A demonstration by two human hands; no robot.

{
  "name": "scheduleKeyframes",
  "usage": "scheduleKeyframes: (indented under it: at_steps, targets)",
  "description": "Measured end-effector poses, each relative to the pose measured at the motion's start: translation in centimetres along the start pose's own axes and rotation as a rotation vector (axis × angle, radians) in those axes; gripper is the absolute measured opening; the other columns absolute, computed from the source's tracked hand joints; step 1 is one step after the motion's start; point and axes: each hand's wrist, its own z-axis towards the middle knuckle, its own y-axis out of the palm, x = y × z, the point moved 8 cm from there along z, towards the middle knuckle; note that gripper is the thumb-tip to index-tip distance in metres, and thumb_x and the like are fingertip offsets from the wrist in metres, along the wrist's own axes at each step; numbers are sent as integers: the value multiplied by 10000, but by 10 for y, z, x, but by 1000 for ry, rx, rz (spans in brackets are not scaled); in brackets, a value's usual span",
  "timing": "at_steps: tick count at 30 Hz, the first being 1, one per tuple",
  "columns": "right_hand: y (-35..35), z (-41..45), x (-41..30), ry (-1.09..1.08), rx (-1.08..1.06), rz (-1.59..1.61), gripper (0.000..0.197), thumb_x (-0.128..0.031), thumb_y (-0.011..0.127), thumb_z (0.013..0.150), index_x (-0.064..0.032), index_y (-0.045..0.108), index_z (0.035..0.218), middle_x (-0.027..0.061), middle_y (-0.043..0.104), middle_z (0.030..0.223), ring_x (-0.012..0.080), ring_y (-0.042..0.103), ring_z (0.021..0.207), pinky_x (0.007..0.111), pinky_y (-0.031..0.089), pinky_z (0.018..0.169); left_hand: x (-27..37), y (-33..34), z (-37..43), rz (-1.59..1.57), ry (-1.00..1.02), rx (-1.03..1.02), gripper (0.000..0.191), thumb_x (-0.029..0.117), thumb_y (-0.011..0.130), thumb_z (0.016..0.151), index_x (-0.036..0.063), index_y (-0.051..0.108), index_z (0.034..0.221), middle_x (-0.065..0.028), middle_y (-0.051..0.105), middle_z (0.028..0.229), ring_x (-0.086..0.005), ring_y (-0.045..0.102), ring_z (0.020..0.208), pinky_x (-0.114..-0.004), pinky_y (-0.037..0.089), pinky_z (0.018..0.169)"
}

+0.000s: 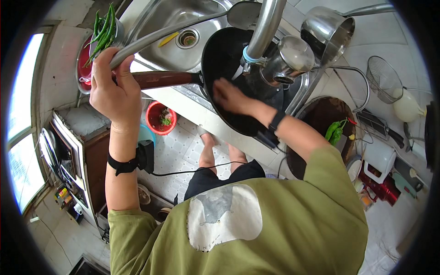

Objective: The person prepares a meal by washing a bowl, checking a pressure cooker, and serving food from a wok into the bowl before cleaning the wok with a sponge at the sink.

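My left hand [113, 87] grips the brown handle [161, 79] of a black wok [220, 58] together with the metal handle of a wok spatula [172, 28]. The spatula's broad blade [243, 14] lies beyond the wok, partly behind the faucet. Inside the tilted wok, my right hand [229, 96] is blurred against the near wall, its fingers curled; whether they hold anything cannot be seen. A steel faucet [263, 32] arches over the wok, with water at its outlet. Below is a stainless steel sink [154, 24] with a drain strainer [187, 38].
Green chillies [105, 32] rest in a container at the left. A steel saucepan [326, 32] and a wire strainer [384, 79] are at the right. Green peppers [335, 132] lie on a round dark board [306, 110]. A red bucket [161, 130] stands on the floor.
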Motion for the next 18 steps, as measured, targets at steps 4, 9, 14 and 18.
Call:
scheduleKeyframes:
  at_steps: [4, 9, 14, 18]
  targets:
    - [-47, 8, 80, 40, 95, -492, 124, -166, 608, 930, -104, 573, 1031, 152, 651, 1060, 395, 616, 996, 507, 478, 839, 2, 1, 1, -2, 24, 23, 212, 206, 776, 918, 91, 683, 1071, -32, 708, 900, -187, 642, 701, -287, 516, 641]
    - [-85, -65, 130, 328, -121, -902, 258, -108, 663, 855, -84, 596, 1103, 149, 651, 1018, 349, 658, 983, 478, 513, 807, -7, -2, -4, 10, -47, -31, 223, 211, 747, 949, 85, 690, 1124, -60, 717, 938, -191, 666, 773, -299, 530, 694]
    - [8, -33, 12, 266, -129, -61, 218, -164, 669, 904, -90, 614, 1102, 184, 625, 1153, 359, 570, 1220, 450, 463, 1041, -5, -5, -5, 34, -39, 6, 209, 183, 745, 945, 79, 680, 1115, -69, 714, 943, -194, 666, 789, -310, 535, 718]
    - [-44, 66, 35, -152, 267, 63, 201, -49, 658, 858, -63, 597, 1049, 137, 607, 960, 317, 597, 879, 385, 515, 797, -7, -2, -8, -37, -50, 59, 207, 164, 716, 968, 65, 656, 1140, -87, 714, 963, -202, 681, 818, -318, 545, 742]
